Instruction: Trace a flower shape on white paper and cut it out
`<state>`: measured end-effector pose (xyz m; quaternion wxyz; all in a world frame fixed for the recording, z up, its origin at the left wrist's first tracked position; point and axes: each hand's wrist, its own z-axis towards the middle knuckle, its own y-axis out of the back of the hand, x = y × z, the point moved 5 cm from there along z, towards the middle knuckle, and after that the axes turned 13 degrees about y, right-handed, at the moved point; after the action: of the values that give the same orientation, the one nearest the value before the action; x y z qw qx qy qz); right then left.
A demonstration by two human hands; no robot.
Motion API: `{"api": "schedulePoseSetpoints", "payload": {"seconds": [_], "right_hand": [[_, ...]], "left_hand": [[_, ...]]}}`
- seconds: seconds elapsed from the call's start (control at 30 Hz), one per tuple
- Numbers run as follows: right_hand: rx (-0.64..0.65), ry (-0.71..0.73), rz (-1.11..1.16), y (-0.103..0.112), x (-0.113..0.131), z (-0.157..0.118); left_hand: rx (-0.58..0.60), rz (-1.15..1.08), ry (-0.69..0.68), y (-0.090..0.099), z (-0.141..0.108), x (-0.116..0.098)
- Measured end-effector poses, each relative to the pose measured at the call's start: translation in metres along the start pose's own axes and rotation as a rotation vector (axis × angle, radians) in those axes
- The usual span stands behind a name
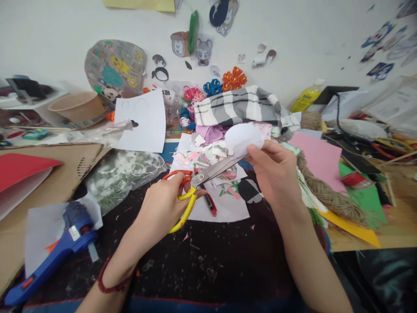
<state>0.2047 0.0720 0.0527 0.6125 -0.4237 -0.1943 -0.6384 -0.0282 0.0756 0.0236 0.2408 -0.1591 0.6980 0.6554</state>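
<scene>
My left hand [167,200] grips a pair of scissors [186,204] by its handles, one red and one yellow. The blades point right and upward, with their tips by the fingers of my right hand [273,174]. That hand pinches a rounded piece of white paper [243,138] between thumb and fingers. The blades lie along the paper's lower edge; whether they are cutting into it I cannot tell. Below, a red utility knife [210,205] rests on a white sheet [228,211] among many colored paper scraps [211,156].
At the left lies a blue hot glue gun [73,237], beside a plastic bag [120,178] of white and green bits. A checkered cloth [241,108] sits behind my hands. Twine [335,198] and pink paper [317,158] are at the right, on the black table [202,269] and beyond its edge.
</scene>
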Motion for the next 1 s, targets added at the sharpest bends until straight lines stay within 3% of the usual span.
{"api": "schedulePoseSetpoints", "payload": {"seconds": [1.0], "right_hand": [[0.011, -0.055, 0.025, -0.0011, -0.0022, -0.0002]], "left_hand": [[-0.061, -0.001, -0.077, 0.006, -0.0022, -0.0072]]}}
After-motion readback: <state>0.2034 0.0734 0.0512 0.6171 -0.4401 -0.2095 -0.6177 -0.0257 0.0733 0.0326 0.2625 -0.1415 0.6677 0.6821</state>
